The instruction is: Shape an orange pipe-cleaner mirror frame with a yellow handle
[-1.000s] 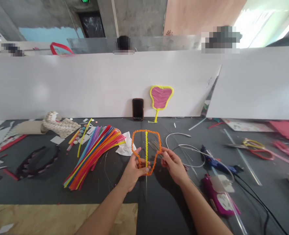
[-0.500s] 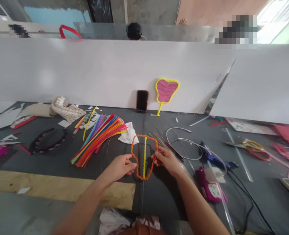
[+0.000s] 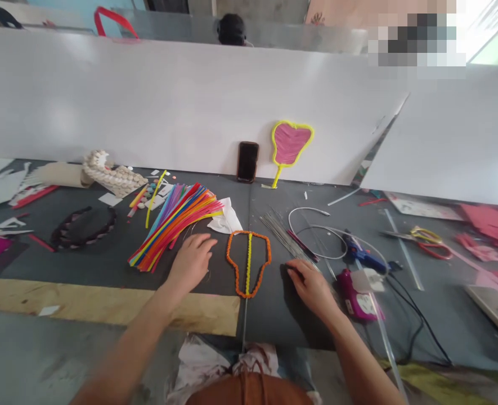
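Observation:
An orange twisted pipe-cleaner outline (image 3: 230, 262) lies on the dark table, with a yellow twisted pipe cleaner (image 3: 249, 264) running down its middle. Neither hand touches it. To its left, my left hand (image 3: 193, 260) is open over the table, its fingers reaching toward the bundle of coloured pipe cleaners (image 3: 170, 230). On the outline's other side, my right hand (image 3: 310, 284) rests low with loosely bent fingers and holds nothing. Thin metal wires (image 3: 285, 233) lie just beyond it. A white tissue (image 3: 225, 216) sits between the bundle and the outline.
A phone (image 3: 247, 162) and a yellow-edged pink fan shape (image 3: 291, 145) lean on the white partition (image 3: 168, 107). Rightward are a blue glue gun (image 3: 367, 259), a magenta device (image 3: 355, 295), cables and scissors (image 3: 428, 239). A braided headband (image 3: 84, 230) lies left.
Both hands have let go of the orange outline, which now lies on the table. My left hand has moved left and up, my right hand to the right. The view has tilted down.

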### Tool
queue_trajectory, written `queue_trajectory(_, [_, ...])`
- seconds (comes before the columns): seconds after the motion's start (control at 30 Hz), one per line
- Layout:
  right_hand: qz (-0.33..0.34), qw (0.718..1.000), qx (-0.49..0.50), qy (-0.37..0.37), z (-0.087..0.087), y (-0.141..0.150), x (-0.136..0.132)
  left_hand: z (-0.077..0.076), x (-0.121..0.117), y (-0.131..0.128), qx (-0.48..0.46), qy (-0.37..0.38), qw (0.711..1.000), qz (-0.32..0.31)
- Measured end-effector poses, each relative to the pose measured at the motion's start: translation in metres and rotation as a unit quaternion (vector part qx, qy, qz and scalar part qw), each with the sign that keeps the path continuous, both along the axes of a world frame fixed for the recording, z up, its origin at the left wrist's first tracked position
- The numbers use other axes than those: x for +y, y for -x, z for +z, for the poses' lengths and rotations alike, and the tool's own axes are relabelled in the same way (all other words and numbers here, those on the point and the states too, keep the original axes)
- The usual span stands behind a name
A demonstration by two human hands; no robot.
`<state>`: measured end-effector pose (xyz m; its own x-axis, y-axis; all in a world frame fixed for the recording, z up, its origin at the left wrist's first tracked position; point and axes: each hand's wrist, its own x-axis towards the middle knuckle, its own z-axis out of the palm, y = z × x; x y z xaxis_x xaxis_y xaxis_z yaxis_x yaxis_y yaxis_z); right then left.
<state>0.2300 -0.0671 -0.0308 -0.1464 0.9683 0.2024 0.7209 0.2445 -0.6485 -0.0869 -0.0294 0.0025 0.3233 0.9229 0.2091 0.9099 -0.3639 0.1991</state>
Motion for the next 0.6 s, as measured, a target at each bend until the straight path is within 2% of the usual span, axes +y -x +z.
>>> queue_trajectory(0.1, [-0.029,0.999,0.025,-0.004,-0.007,0.0,-0.003,0.004,0.034,-0.01,0.057,0.001,0.997,-0.058])
queue_trajectory(0.2, [-0.047,0.998,0.041,-0.003,-0.012,-0.001,-0.005,0.001,0.065,-0.025,0.099,0.04,0.988,-0.109])
queue_trajectory(0.33, [-0.04,0.998,0.038,-0.012,-0.012,-0.002,-0.006,-0.006,0.092,-0.027,0.116,0.087,0.984,-0.104])
queue_trajectory(0.47, [-0.034,0.999,0.026,-0.008,-0.008,-0.004,-0.002,-0.002,0.089,-0.02,0.103,0.027,0.992,-0.072])
queue_trajectory(0.57, [-0.011,1.0,0.007,-0.014,-0.003,-0.003,0.005,0.005,0.062,-0.028,0.064,-0.032,0.995,-0.071])
queue_trajectory(0.6, [0.003,1.0,0.002,-0.021,-0.001,-0.002,0.007,0.007,0.049,-0.033,0.052,-0.032,0.994,-0.093])
